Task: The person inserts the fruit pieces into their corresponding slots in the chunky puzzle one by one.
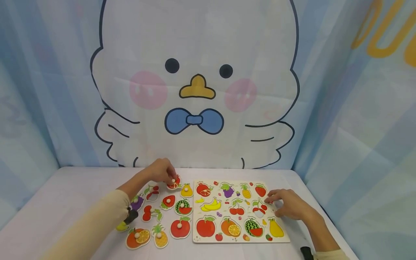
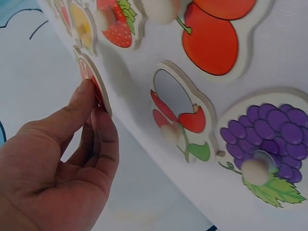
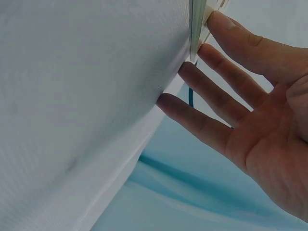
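My left hand (image 1: 161, 170) pinches a knobbed wooden pomegranate puzzle piece (image 1: 174, 183) between thumb and fingers, at the back of the loose pieces. In the left wrist view this pomegranate piece (image 2: 104, 92) is seen nearly edge-on, tilted up from the white tabletop. To its right lies the fruit puzzle board (image 1: 211, 241), printed with matching fruit pictures. My right hand (image 1: 290, 204) is at the board's right edge, fingers extended. The right wrist view has the thumb and index fingertip of this hand (image 3: 260, 106) right at the board's side.
Left of the board lie several knobbed pieces: pear (image 1: 186, 191), strawberry (image 1: 168, 203), watermelon (image 1: 182, 208), apple (image 1: 177, 232), pineapple (image 1: 160, 241), orange (image 1: 133, 241), cherries (image 1: 147, 216) and grapes (image 1: 137, 203). My left sleeve (image 1: 94, 220) partly covers a yellow piece (image 1: 122, 226). A printed curtain (image 1: 201, 151) hangs behind.
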`<control>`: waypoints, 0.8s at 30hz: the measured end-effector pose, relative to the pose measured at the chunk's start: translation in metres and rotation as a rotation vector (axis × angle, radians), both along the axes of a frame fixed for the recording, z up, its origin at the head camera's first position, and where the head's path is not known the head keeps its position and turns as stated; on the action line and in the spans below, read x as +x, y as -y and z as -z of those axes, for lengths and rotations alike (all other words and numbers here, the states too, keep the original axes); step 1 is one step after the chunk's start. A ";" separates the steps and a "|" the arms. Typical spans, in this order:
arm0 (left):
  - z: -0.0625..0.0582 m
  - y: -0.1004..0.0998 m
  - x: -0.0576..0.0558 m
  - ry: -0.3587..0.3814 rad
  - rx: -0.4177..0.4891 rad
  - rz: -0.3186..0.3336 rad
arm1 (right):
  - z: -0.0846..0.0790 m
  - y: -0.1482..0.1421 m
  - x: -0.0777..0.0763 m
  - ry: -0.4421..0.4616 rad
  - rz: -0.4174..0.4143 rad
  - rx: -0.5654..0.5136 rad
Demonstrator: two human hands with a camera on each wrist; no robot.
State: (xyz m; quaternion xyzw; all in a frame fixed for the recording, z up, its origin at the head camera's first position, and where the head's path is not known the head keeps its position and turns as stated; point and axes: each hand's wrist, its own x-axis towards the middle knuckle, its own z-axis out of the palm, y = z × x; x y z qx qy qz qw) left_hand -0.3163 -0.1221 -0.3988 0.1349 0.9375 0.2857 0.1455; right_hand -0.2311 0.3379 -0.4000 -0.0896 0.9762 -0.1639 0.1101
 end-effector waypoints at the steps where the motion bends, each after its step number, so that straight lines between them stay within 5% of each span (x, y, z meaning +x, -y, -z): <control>1: -0.001 -0.002 0.000 -0.001 0.000 0.005 | 0.000 0.000 0.000 -0.003 -0.001 0.000; 24: 0.003 -0.067 -0.001 -0.031 0.002 0.094 | -0.001 0.001 0.001 0.009 0.022 -0.011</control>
